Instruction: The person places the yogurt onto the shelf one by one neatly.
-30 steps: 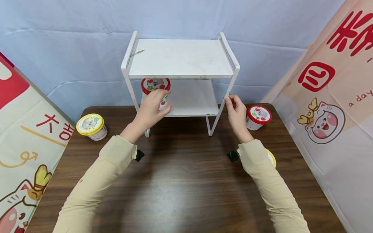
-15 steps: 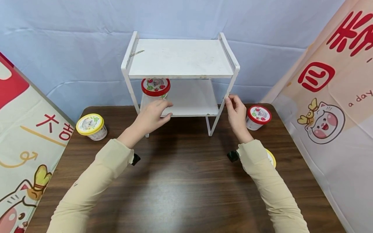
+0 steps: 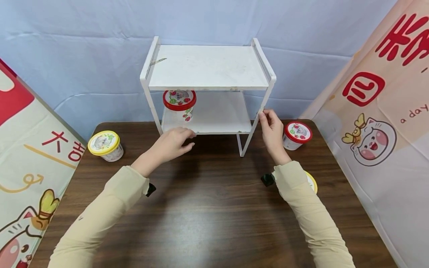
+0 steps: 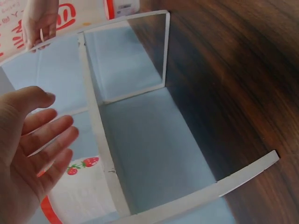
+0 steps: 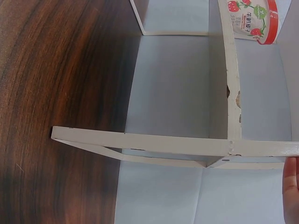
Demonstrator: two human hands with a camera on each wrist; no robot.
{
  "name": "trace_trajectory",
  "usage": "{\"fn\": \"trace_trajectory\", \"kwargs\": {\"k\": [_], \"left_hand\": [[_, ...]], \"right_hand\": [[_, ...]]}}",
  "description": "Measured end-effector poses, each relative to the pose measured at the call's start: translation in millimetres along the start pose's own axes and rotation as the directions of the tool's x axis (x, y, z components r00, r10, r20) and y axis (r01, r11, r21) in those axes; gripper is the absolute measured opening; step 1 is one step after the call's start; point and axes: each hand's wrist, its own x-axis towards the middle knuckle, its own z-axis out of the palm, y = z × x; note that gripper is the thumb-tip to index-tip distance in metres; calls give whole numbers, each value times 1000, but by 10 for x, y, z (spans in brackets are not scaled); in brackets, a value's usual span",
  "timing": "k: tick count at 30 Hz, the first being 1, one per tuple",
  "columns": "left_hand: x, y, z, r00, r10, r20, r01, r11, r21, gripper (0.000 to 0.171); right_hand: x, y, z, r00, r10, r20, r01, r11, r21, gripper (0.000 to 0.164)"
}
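Note:
A white two-tier shelf rack (image 3: 207,69) stands at the back of the table. On the left of its lower tier sits an upright paper tub with a red lid (image 3: 179,106) and strawberry print. My left hand (image 3: 169,145) hovers in front of the lower tier's left edge, fingers loosely spread and holding nothing. The left wrist view has this hand (image 4: 35,149) apart from the tub's white side (image 4: 79,198). My right hand (image 3: 273,130) pinches the rack's right front post between thumb and fingers; in the right wrist view only its fingers (image 5: 291,186) show at the edge.
A yellow-lidded tub (image 3: 105,146) stands at the table's left. Beside my right hand is another red-lidded tub (image 3: 296,134). A second yellow lid (image 3: 312,181) is mostly hidden behind the right sleeve. Printed cloths flank the dark wooden table (image 3: 201,208).
My left hand has let go of the red-lidded tub and drawn back down toward me, leaving the tub on the lower tier. The right hand has kept its hold on the post.

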Motion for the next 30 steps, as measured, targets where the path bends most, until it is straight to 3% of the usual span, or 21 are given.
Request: {"fn": "trace_trajectory", "kwargs": {"k": [6, 15, 24, 30], "left_hand": [[-72, 20, 37, 992, -29, 123, 27, 999, 17, 19], [-163, -1, 99, 957, -84, 276, 75, 996, 43, 17], [-294, -80, 192, 939, -93, 332, 76, 995, 64, 15], [-398, -135, 239, 915, -136, 380, 116, 990, 74, 18]], "right_hand": [[0, 3, 4, 1000, 4, -4, -4, 1000, -1, 22], [3, 7, 1, 1000, 2, -1, -2, 1000, -7, 23], [1, 5, 1, 1000, 2, -4, -2, 1000, -16, 23], [1, 3, 1, 1000, 1, -4, -1, 1000, -15, 23]]}}
